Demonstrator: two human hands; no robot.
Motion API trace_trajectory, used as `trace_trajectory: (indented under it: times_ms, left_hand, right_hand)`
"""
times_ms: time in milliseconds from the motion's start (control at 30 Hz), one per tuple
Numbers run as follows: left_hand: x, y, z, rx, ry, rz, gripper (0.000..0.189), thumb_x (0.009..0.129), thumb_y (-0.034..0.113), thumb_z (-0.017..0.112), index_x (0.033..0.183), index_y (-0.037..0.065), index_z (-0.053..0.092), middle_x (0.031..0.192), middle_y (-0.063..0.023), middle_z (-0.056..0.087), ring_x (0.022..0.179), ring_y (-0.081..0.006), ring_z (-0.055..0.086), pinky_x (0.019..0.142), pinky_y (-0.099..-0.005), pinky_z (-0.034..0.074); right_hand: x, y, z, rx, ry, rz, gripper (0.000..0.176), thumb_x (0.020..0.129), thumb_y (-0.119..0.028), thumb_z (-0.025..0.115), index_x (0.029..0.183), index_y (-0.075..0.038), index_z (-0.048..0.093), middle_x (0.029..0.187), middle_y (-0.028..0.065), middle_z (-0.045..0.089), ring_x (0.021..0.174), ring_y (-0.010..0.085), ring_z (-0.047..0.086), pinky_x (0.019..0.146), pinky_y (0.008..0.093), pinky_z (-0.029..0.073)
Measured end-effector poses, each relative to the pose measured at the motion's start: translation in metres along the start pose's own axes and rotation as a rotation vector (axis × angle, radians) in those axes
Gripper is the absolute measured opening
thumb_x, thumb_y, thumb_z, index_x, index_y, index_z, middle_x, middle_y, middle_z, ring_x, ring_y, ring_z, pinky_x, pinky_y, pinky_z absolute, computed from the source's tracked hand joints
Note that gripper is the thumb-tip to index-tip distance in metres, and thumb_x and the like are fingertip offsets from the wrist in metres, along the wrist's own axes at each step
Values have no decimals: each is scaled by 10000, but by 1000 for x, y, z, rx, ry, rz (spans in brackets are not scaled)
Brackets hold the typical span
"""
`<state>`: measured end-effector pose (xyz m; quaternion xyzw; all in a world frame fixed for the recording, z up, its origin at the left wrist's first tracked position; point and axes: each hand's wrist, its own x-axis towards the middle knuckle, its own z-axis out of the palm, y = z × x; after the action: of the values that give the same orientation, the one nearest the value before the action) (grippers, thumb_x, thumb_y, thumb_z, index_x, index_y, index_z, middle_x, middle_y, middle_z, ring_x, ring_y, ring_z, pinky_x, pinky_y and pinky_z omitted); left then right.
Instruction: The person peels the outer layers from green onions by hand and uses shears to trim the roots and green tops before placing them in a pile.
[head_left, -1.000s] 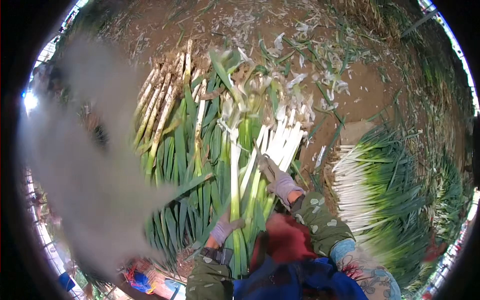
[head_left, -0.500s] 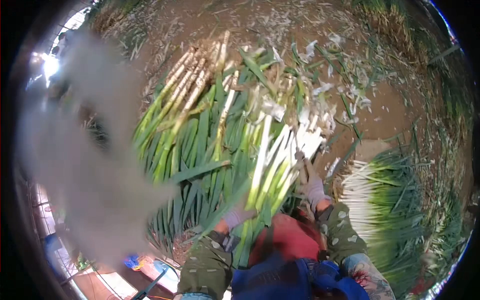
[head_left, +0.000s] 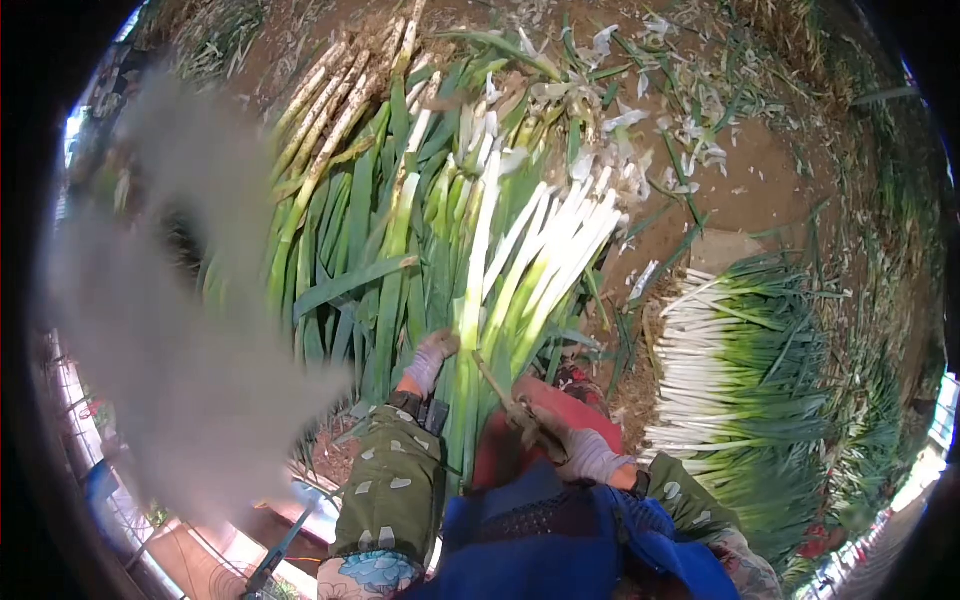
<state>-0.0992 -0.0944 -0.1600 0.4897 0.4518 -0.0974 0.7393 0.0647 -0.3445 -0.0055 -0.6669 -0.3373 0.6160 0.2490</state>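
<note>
Long green onions with peeled white shanks (head_left: pixel 545 255) lie fanned out in front of me, their green ends toward my lap. My left hand (head_left: pixel 432 362), in a pale glove, closes round the green part of one of the stalks at the near left of this bunch. Lower and to the right, over my lap, my gloved right hand (head_left: pixel 590 455) is closed on a thin brownish strip (head_left: pixel 493 380). The strip points up-left to the stalk beside my left hand. Whether it is a dry leaf or a tool, I cannot make out.
Unpeeled green onions with soil-stained shanks (head_left: pixel 325 115) lie at the upper left. A neat row of peeled green onions (head_left: pixel 700 350) lies at the right. Peeled skins (head_left: pixel 710 155) litter the soil. A blurred grey shape (head_left: pixel 200 330) covers the left side.
My right hand has come down from the white shanks to above my lap, now with the brownish strip. My left hand stays at the green stalks. The view has shifted.
</note>
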Motion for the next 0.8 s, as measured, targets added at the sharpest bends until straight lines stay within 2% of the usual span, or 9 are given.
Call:
trace_trajectory:
  times_ms: [200,267,333,367,400,433,533,633,800]
  left_hand:
    - [22,0,1,341,116,-99,480,808,257,548,1197,-22,511,1140,-212,577,1059,-299,545,908,-320,400]
    - [28,58,-10,978,-82,21,444,805,258,542,1178,19,535,1178,-207,554,1076,-337,541,911,-357,420]
    - [60,151,-23,1762,-139,78,357,810,281,555,1097,73,595,1052,-188,616,960,-339,601,830,-388,478]
    - [35,212,-14,1716,438,125,364,787,312,590,1103,132,603,904,-187,645,820,-345,628,729,-413,500]
    - [45,241,-41,1606,557,233,459,769,332,606,1170,114,554,988,-181,622,887,-315,606,749,-443,473]
    - [52,244,-52,1578,930,697,548,763,266,634,1259,110,463,1171,-205,535,1079,-334,514,914,-425,415]
    - [-10,226,-1,1466,611,624,664,734,315,660,1284,30,422,1261,-183,463,1156,-322,446,958,-425,361]
    - [17,95,-14,1203,410,150,729,708,333,703,1296,28,397,1251,-221,477,1158,-330,464,957,-402,381]
    - [46,87,-8,1159,356,-18,654,752,341,650,1282,54,397,1171,-220,548,1064,-353,542,909,-417,416]
  right_hand:
    - [25,4,12,155,243,-222,419,759,-109,569,1171,-71,507,908,175,584,857,315,588,697,374,468]
    - [41,24,1,328,303,-309,411,769,-100,557,1176,-74,507,958,167,590,868,306,588,706,362,473]
    - [59,32,-38,287,349,265,406,784,-79,533,1188,-64,498,1059,163,567,953,284,568,792,322,462]
    - [65,34,-44,276,356,454,405,789,-72,525,1193,-61,495,1093,162,559,981,277,561,821,309,458]
    - [68,39,-35,-210,386,140,541,732,-123,610,1244,-88,439,1008,133,595,932,239,574,787,331,475]
    - [61,39,-25,-691,394,-175,697,675,-175,695,1295,-115,383,923,104,631,884,202,586,753,354,492]
    - [51,19,-4,-121,241,-281,724,660,-126,681,1311,-100,365,1001,112,598,913,203,581,775,336,493]
    - [72,9,-62,354,414,221,754,645,-78,666,1328,-84,347,1079,120,564,943,204,575,797,319,494]
    - [88,8,-12,-30,217,-320,806,621,2,642,1356,-59,317,1209,133,509,992,206,565,834,290,496]
